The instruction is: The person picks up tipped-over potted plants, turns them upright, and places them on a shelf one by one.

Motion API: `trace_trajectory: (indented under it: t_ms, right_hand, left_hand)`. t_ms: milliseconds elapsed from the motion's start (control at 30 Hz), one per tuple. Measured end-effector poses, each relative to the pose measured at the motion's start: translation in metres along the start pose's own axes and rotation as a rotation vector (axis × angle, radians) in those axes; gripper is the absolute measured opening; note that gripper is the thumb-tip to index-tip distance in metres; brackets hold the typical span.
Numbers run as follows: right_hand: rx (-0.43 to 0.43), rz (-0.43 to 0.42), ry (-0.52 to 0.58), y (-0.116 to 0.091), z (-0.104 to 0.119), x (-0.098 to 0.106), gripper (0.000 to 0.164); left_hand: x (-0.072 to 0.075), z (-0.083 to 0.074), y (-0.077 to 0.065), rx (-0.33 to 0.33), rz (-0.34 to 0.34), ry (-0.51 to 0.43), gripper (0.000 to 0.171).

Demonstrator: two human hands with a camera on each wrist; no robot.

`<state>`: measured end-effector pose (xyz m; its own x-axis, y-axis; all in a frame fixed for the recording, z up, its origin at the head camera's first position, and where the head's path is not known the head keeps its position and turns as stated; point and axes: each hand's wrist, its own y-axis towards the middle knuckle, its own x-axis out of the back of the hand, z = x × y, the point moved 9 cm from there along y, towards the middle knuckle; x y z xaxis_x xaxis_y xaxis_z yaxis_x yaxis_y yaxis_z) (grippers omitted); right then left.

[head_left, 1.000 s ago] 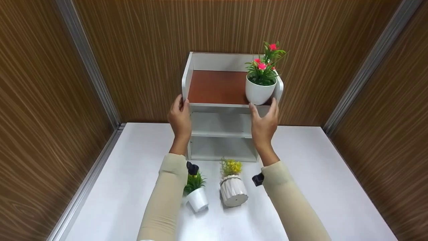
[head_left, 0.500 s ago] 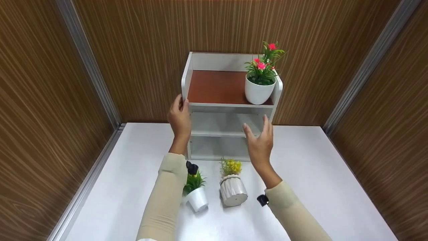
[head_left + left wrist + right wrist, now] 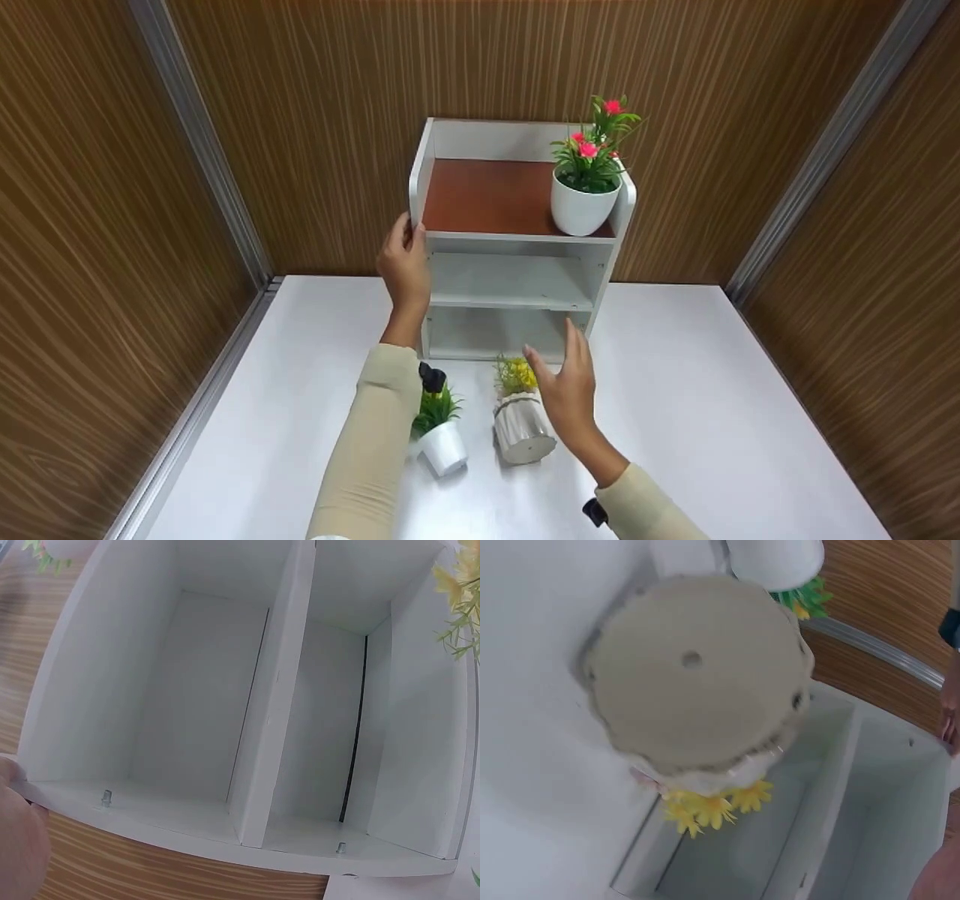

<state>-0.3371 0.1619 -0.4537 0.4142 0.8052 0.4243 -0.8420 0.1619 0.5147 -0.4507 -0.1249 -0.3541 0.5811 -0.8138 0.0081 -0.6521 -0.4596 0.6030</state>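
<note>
Backing everything, the wood-grain panel (image 3: 315, 112) rises behind the white table (image 3: 667, 390), where we see the shelf unit (image 3: 510, 306) standing upright. On its red-brown top deck (image 3: 487, 195), at the right end, stands the pink-flowered pot (image 3: 581, 206), which we count as placed. The ribbed pot (image 3: 523, 427) with yellow flowers and the small white pot (image 3: 444, 448) with green leaves lie tipped on the table before the shelf unit, so we judge that most of the work remains. In the right wrist view another white shape (image 3: 684, 556) beside the small white pot is cut off; we cannot tell what it is.

For moving, we have bare table on both sides of the shelf unit, and open fronts on its two lower compartments. The top deck has room left of its pot, between raised sides, but no visible lip in front; the pink-flowered pot sits near that edge. Our left hand (image 3: 405, 266) pinches the left upright between thumb and fingers. Our right hand (image 3: 568, 386) has its fingers spread, grasping nothing, just beside the ribbed pot. Smallest, a metal peg (image 3: 106, 799) juts inside the upper compartment.
</note>
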Motion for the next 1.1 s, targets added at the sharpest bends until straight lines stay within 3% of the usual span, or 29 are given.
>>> trace_trajectory:
  t_ms: [233,567,767,1100]
  right_hand:
    - [-0.059,0.068,-0.066,-0.028,-0.021,-0.013,0.084]
    - [-0.215,0.193,-0.091,-0.06,-0.053,-0.028,0.093]
    - [-0.315,0.256,-0.109,-0.071,-0.07,-0.034,0.095]
    - [-0.362,0.334,-0.18,-0.081,-0.079,-0.04,0.098]
  left_hand:
    - [-0.001,0.002,0.0,0.025,0.005,-0.01,0.036]
    - [-0.001,0.003,-0.001,0.031,0.023,-0.009,0.038]
    - [-0.001,0.002,0.0,0.031,0.018,-0.014,0.037]
    - [0.002,0.0,0.0,-0.007,-0.013,0.015,0.035]
